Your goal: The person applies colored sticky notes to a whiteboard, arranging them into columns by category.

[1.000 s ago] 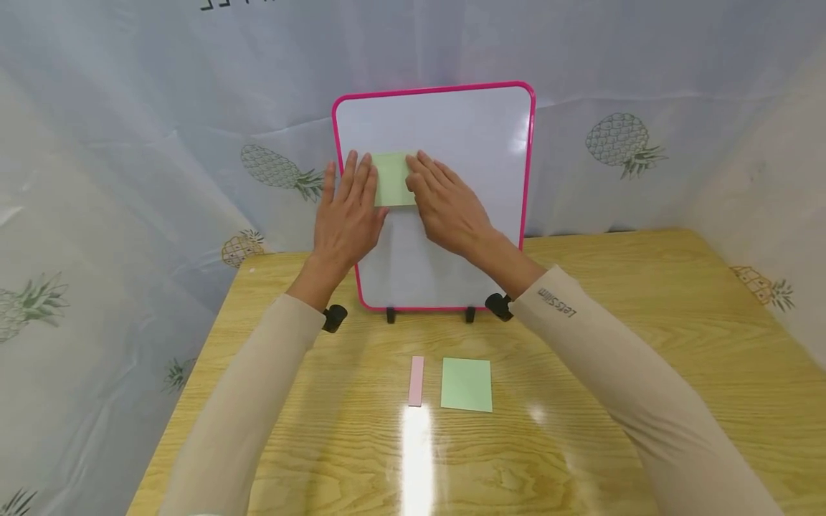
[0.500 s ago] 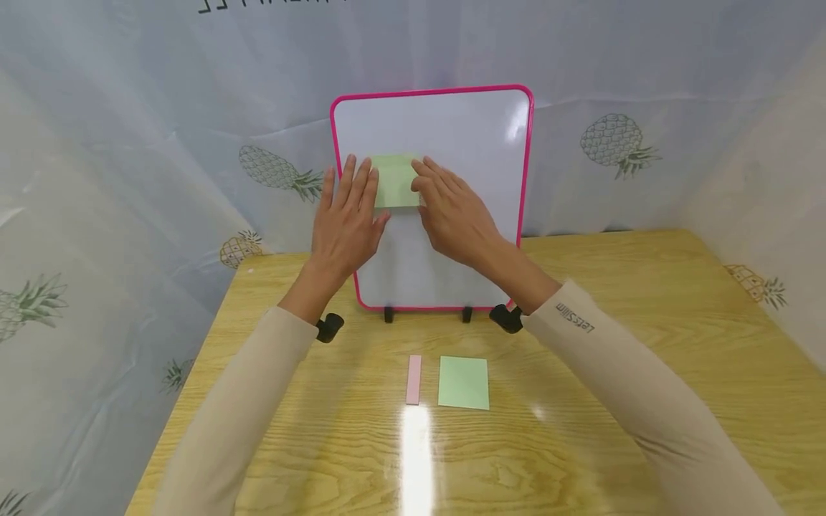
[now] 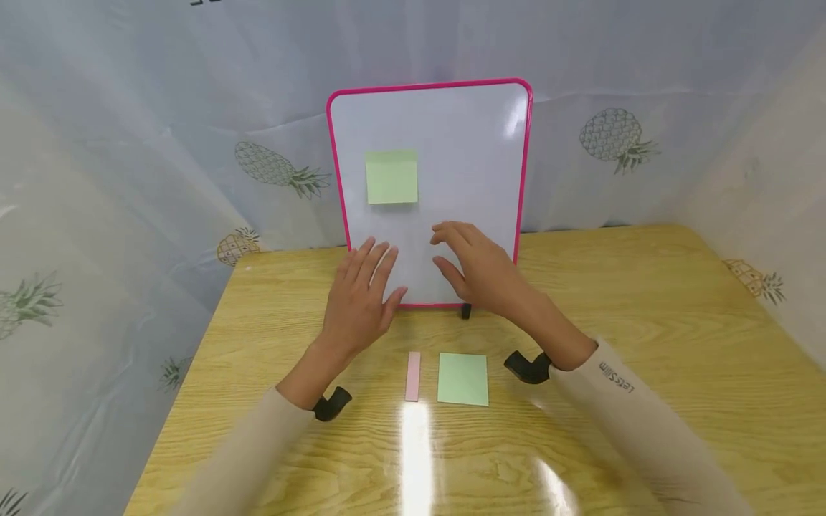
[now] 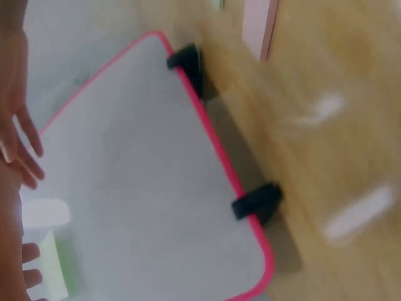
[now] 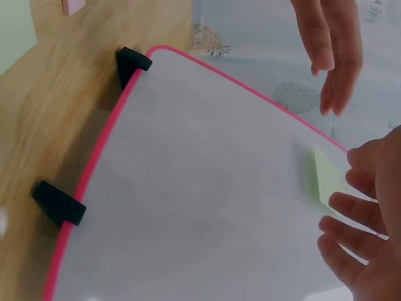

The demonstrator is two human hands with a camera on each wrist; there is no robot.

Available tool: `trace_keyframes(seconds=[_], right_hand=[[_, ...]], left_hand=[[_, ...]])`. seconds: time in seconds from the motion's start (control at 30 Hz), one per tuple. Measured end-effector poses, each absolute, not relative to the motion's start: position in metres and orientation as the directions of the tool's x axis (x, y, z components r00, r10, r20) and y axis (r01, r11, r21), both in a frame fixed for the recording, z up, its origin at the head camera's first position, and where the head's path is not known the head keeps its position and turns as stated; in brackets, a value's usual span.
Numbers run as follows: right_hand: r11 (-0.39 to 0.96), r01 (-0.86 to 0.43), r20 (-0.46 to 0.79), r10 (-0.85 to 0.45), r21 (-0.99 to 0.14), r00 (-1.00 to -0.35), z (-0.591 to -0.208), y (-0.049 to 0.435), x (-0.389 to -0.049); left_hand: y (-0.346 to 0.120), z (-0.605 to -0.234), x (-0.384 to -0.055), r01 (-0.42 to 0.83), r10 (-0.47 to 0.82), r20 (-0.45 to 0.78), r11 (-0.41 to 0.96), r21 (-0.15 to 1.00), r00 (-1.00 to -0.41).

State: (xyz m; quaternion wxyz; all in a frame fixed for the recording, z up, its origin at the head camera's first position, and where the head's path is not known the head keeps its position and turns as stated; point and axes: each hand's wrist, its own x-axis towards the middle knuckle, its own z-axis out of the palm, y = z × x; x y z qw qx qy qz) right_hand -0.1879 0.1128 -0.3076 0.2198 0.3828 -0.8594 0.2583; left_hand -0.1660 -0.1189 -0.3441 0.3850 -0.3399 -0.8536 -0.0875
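pale green sticky note (image 3: 392, 178) is stuck on the upper left of the pink-framed whiteboard (image 3: 467, 158), bottom edge poking out a bit; left hand (image 3: 358, 304) is below it, fingers pretty much straight, nothing in it, and right hand (image 3: 479, 266) is down there too, relaxed, fingers a little bent, also holding nothing, while the wood table (image 3: 619, 287) has a pink strip (image 3: 413, 376) lying beside a green pad (image 3: 463, 379)
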Motion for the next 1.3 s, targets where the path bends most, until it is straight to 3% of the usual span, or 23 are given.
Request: trace_keyframes(seconds=[0.13, 0.37, 0.63, 1.03, 1.2, 1.3], right_hand=[[0.577, -0.748, 0.537, -0.538, -0.328, -0.65, -0.321, 0.124, -0.176], [0.533, -0.655, 0.401, -0.522, -0.535, -0.753, -0.344, 0.139, -0.155], [0.562, -0.621, 0.313, -0.55, -0.546, -0.774, -0.361, 0.147, -0.132], [0.495, -0.493, 0.156, -0.575, -0.715, -0.803, -0.391, 0.16, -0.105], [0.491, -0.519, 0.154, -0.605, -0.7, -0.781, -0.406, 0.162, -0.097], [0.509, -0.546, 0.156, -0.62, -0.665, -0.769, -0.412, 0.163, -0.093]], left_hand=[[-0.114, -0.355, -0.15, 0.694, 0.51, 0.706, 0.719, -0.036, -0.491], [-0.109, -0.369, -0.126, 0.737, 0.517, 0.671, 0.672, 0.066, -0.532], [-0.111, -0.388, -0.105, 0.792, 0.539, 0.646, 0.586, 0.173, -0.54], [-0.114, -0.404, -0.085, 0.804, 0.615, 0.525, 0.514, 0.298, -0.588], [-0.117, -0.41, -0.08, 0.803, 0.641, 0.485, 0.457, 0.383, -0.595], [-0.12, -0.413, -0.079, 0.822, 0.679, 0.469, 0.416, 0.388, -0.565]])
